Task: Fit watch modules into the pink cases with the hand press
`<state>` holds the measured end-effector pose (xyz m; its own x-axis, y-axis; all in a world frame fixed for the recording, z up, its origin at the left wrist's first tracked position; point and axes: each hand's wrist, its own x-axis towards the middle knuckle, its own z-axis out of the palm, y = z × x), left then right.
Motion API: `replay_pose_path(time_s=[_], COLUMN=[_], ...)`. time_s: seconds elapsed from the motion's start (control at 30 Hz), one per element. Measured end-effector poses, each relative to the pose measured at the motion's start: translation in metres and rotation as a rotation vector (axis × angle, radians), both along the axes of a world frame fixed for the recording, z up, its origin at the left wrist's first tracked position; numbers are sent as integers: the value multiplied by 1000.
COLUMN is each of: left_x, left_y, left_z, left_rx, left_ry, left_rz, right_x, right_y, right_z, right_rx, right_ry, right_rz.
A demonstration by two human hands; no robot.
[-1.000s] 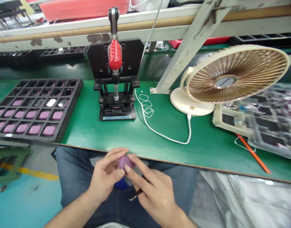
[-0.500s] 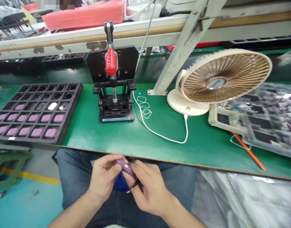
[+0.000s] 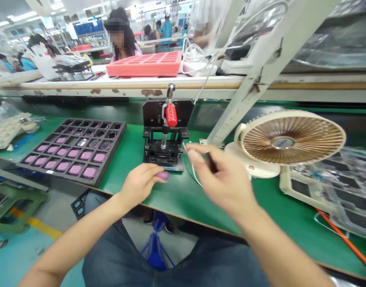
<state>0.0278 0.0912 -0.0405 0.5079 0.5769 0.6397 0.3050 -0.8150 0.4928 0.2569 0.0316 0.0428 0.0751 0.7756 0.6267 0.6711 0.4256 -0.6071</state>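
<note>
Between the fingertips of my left hand [image 3: 141, 183] is a small purple casing [image 3: 162, 175], held just in front of the black toggle press [image 3: 163, 153] with its red handle. My right hand [image 3: 225, 179] reaches over the green table to the right of the press. A dark slim tool [image 3: 212, 162] is tucked in its curled fingers, its kind unclear. Thumb and index finger come down beside a white cable [image 3: 195, 174], where thin white rings lay; the hand hides most of that spot.
A dark foam tray [image 3: 95, 180] with purple casings stands at the left. To the right are a cream fan [image 3: 290, 139], a clear plastic tray [image 3: 347, 187] of parts and an orange stick [image 3: 350, 243]. A slanted post [image 3: 245, 99] rises behind. A person [image 3: 120, 36] sits beyond the shelf.
My hands have parted and risen from my lap to over the table. The left keeps the purple casing; the right has let go of it and reached beside the press. The view has tilted up.
</note>
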Motion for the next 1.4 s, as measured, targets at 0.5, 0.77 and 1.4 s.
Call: replay_pose_path(time_s=[0.5,0.77,1.4], left_x=[14,-34,41], left_y=[46,25,68], left_z=[-17,-14,-24], left_rx=[-100,-154,109], left_ry=[19,-77,249], left_rz=[105,274,178], right_x=[-11,-12,32], right_y=[79,42,13], right_z=[113,-47,-78], right_rx=[541,-64,-87], right_ry=[-300,-695,-579], right_rz=[-214,15,-107])
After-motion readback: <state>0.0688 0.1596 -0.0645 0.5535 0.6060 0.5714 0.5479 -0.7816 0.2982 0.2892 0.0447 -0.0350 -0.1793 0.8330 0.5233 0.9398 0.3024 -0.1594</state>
